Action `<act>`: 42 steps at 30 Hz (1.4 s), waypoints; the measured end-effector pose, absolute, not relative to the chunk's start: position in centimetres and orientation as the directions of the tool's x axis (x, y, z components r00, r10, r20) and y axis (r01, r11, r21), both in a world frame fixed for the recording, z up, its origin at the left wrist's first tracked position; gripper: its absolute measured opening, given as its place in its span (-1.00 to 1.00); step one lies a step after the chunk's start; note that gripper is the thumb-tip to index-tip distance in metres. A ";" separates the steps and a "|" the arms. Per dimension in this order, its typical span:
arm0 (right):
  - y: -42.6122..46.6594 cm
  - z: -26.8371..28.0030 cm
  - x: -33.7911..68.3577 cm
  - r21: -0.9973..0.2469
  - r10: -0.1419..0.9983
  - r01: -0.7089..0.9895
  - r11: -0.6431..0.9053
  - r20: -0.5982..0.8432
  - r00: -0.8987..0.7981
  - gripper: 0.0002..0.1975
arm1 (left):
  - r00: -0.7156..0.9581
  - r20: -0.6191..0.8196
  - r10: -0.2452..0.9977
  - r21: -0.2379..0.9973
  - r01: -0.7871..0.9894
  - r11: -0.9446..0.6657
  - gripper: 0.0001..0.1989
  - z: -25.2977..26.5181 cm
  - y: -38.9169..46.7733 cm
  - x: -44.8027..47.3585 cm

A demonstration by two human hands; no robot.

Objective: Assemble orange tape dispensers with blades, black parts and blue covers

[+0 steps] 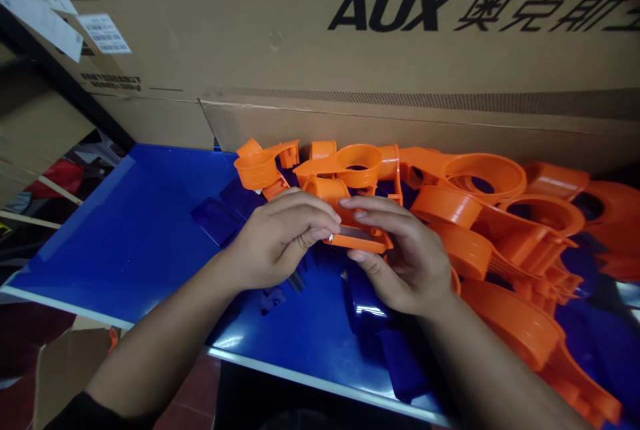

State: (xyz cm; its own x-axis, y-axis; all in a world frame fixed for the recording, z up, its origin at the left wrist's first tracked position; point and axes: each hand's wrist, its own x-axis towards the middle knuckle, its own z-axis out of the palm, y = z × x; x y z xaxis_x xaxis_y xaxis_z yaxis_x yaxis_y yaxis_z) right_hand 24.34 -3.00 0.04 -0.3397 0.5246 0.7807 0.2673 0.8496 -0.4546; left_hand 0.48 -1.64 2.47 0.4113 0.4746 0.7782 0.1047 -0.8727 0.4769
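Observation:
Above the blue table, my right hand (pixel 407 257) grips an orange plastic tape dispenser (pixel 355 241), with its thumb below and fingers over the top. A dark flat strip (pixel 356 233) lies along the dispenser's near end. My left hand (pixel 283 237) is closed in a pinch at the left end of the same piece, thumb against the fingers. A small white bit shows beside the left thumb tip; what it is, I cannot make out. The hands hide part of the dispenser. Beneath them on the table are dark blue plastic pieces (pixel 367 303) and a small dark blue part (pixel 273 300).
Several orange tape dispensers (pixel 485 177) with round rings are heaped along the back and right. Flat dark blue pieces (pixel 215 220) lie left of my hands on the blue table (pixel 115 230). Behind stands a large cardboard box (pixel 250 23); an open carton (pixel 65 370) sits below, left.

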 end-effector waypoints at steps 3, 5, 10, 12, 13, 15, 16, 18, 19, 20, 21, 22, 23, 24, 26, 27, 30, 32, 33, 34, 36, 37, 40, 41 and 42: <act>-3.0 -0.1 24.4 -0.475 0.542 0.266 0.839 0.775 -0.326 -0.47 | 0.400 0.775 0.489 0.481 0.128 -0.867 -0.92 2.5 -1.7 0.4; -3.1 -0.1 24.5 -0.492 0.557 0.266 0.829 0.769 -0.313 -0.50 | 0.385 0.772 0.507 0.494 0.140 -0.858 -0.92 2.5 -1.6 0.3; -3.0 -0.3 24.5 -0.542 0.591 0.235 0.806 0.757 -0.280 -0.56 | 0.391 0.756 0.525 0.536 0.090 -0.839 -0.94 2.7 -1.7 0.1; -3.0 -0.3 24.5 -0.565 0.607 0.222 0.795 0.750 -0.264 -0.58 | 0.405 0.752 0.520 0.543 0.066 -0.837 -0.92 2.7 -1.7 0.2; -3.0 -0.4 24.5 -0.573 0.613 0.218 0.790 0.746 -0.260 -0.58 | 0.402 0.756 0.517 0.540 0.063 -0.839 -0.90 2.7 -1.7 0.3; -3.0 -0.3 24.5 -0.582 0.618 0.208 0.786 0.741 -0.262 -0.59 | 0.378 0.770 0.514 0.528 0.073 -0.846 -0.89 2.5 -1.7 0.5; -3.0 -0.3 24.5 -0.587 0.620 0.202 0.784 0.738 -0.265 -0.60 | 0.361 0.778 0.514 0.522 0.084 -0.849 -0.90 2.4 -1.6 0.5; -3.0 -0.3 24.5 -0.601 0.629 0.187 0.777 0.729 -0.271 -0.63 | 0.305 0.800 0.517 0.509 0.112 -0.854 -0.91 2.1 -1.6 0.6; -3.0 -0.4 24.5 -0.612 0.637 0.180 0.770 0.723 -0.267 -0.65 | 0.268 0.811 0.520 0.503 0.134 -0.854 -0.91 1.9 -1.5 0.6; -2.9 -0.4 24.6 -0.624 0.646 0.170 0.763 0.718 -0.261 -0.68 | 0.225 0.824 0.520 0.496 0.160 -0.854 -0.91 1.7 -1.5 0.5; -2.8 -0.6 24.7 -0.638 0.655 0.155 0.754 0.713 -0.251 -0.70 | 0.181 0.837 0.517 0.485 0.192 -0.853 -0.91 1.6 -1.4 0.5; -2.7 -0.7 24.8 -0.653 0.664 0.136 0.745 0.708 -0.239 -0.72 | 0.141 0.848 0.510 0.474 0.227 -0.851 -0.91 1.5 -1.3 0.4; -2.6 -0.9 24.9 -0.668 0.673 0.114 0.736 0.703 -0.227 -0.73 | 0.109 0.858 0.502 0.463 0.261 -0.847 -0.92 1.4 -1.3 0.3; -2.4 -1.1 25.0 -0.681 0.682 0.089 0.727 0.699 -0.216 -0.74 | 0.084 0.869 0.488 0.448 0.287 -0.847 -0.93 1.3 -1.3 0.3; -2.0 -1.4 25.3 -0.701 0.694 0.042 0.712 0.692 -0.200 -0.75 | 0.045 0.890 0.453 0.416 0.322 -0.850 -0.94 1.2 -1.3 0.3; -1.8 -1.5 25.3 -0.710 0.699 0.021 0.704 0.688 -0.197 -0.75 | 0.029 0.898 0.439 0.405 0.334 -0.851 -0.93 1.2 -1.4 0.4; -1.5 -1.4 25.2 -0.738 0.718 -0.056 0.672 0.669 -0.192 -0.72 | -0.008 0.918 0.395 0.371 0.364 -0.854 -0.89 1.3 -1.7 0.4; -1.6 -1.1 24.9 -0.767 0.747 -0.119 0.631 0.642 -0.176 -0.75 | -0.015 0.930 0.366 0.343 0.388 -0.856 -0.87 1.5 -2.0 0.4; -1.8 -1.0 24.7 -0.784 0.769 -0.161 0.599 0.620 -0.158 -0.80 | -0.014 0.938 0.346 0.323 0.400 -0.858 -0.86 1.6 -2.1 0.4; -1.9 -0.8 24.4 -0.818 0.814 -0.194 0.542 0.568 -0.122 -0.84 | -0.010 0.945 0.326 0.300 0.413 -0.860 -0.85 1.7 -2.2 0.3; -2.2 -0.6 24.1 -0.852 0.854 -0.215 0.477 0.507 -0.119 -0.88 | 0.004 0.956 0.294 0.263 0.436 -0.861 -0.82 1.9 -2.5 0.3; -2.3 -0.5 24.0 -0.861 0.864 -0.229 0.454 0.488 -0.122 -0.89 | 0.007 0.958 0.286 0.254 0.442 -0.860 -0.82 1.9 -2.6 0.3; -2.1 -0.4 23.9 -0.864 0.873 -0.283 0.416 0.467 -0.143 -0.87 | -0.004 0.957 0.289 0.261 0.442 -0.858 -0.81 2.0 -2.8 0.4; -2.0 -0.4 23.9 -0.861 0.874 -0.308 0.405 0.463 -0.146 -0.85 | -0.006 0.956 0.292 0.264 0.442 -0.857 -0.81 2.0 -2.9 0.4; -1.8 -0.3 24.0 -0.859 0.877 -0.330 0.393 0.458 -0.147 -0.85 | -0.005 0.957 0.291 0.263 0.443 -0.857 -0.81 2.0 -3.0 0.5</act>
State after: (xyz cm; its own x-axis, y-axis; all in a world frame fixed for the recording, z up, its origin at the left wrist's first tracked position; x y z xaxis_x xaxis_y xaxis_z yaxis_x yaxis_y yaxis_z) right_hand 23.97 -1.84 -0.31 -0.1474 0.8768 0.4578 -0.3296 0.3928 -0.8585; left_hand 0.48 -3.01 1.98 -0.0047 0.2912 0.9567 0.4427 -0.8572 0.2631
